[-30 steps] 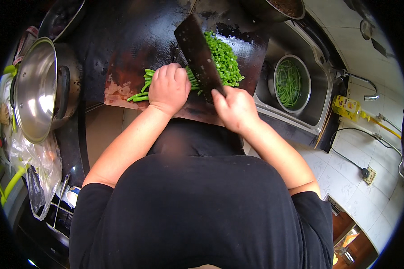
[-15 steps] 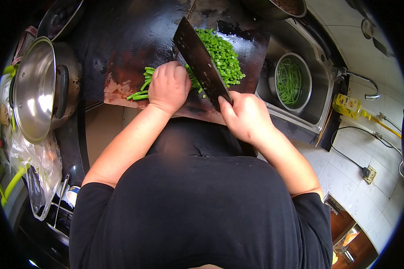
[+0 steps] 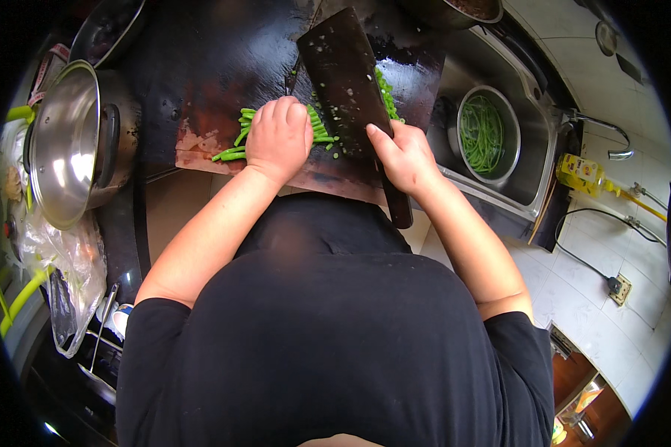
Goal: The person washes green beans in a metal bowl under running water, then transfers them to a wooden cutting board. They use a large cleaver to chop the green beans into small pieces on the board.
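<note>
My left hand [image 3: 279, 141] presses down with curled fingers on a bundle of long green beans [image 3: 231, 154] at the near edge of a dark wooden cutting board [image 3: 335, 176]. My right hand [image 3: 408, 153] grips a broad dark cleaver [image 3: 343, 82], its thumb against the blade and the handle pointing back toward me. The wide blade face, dotted with wet specks, leans to the right of the cut bean ends. Behind it lies a heap of chopped green beans [image 3: 385, 93], mostly hidden by the blade. A few cut pieces sit by the blade's lower left edge.
At right, a steel sink [image 3: 525, 175] holds a round metal bowl [image 3: 513, 138] of whole green beans. A steel pot [image 3: 123, 123] with a shiny lid [image 3: 65, 145] stands at left, above a plastic bag [image 3: 78, 261]. A yellow bottle [image 3: 580, 174] stands beside the tap.
The cleaver has turned from nearly edge-on to showing its broad face, now covering most of the chopped heap. My left hand stays on the beans.
</note>
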`<act>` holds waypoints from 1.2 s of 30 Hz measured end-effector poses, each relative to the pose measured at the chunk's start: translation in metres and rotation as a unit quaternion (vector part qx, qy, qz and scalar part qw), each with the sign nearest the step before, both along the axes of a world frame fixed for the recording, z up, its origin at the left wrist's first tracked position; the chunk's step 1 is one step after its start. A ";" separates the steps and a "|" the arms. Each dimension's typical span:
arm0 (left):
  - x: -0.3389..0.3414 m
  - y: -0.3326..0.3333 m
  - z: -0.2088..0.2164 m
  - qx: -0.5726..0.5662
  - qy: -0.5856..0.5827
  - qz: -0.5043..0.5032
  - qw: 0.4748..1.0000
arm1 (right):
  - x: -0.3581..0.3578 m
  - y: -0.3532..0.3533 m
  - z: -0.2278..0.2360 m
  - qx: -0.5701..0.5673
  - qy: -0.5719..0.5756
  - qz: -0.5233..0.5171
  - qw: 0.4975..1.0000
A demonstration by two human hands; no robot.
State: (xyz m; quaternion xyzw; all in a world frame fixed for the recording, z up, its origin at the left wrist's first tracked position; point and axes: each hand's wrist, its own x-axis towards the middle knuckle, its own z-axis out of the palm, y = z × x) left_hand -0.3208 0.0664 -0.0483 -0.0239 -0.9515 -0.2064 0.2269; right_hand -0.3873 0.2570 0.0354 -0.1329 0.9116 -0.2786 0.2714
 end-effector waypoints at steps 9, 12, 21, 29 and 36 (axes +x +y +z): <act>0.007 0.003 0.037 0.021 -0.016 -0.051 0.998 | 0.009 0.026 0.028 -0.132 0.025 -0.045 0.990; 0.011 0.005 0.049 -0.001 -0.011 -0.090 0.996 | 0.008 0.033 0.029 -0.136 0.011 -0.044 0.990; 0.017 0.008 0.034 -0.059 0.003 -0.094 0.994 | 0.011 0.047 0.021 -0.152 0.035 -0.037 0.987; 0.021 0.008 0.046 -0.073 -0.018 -0.064 0.995 | 0.011 0.051 0.019 -0.148 0.028 -0.043 0.988; 0.021 0.003 0.042 -0.011 -0.048 -0.051 0.997 | 0.012 0.051 0.019 -0.119 0.037 -0.021 0.992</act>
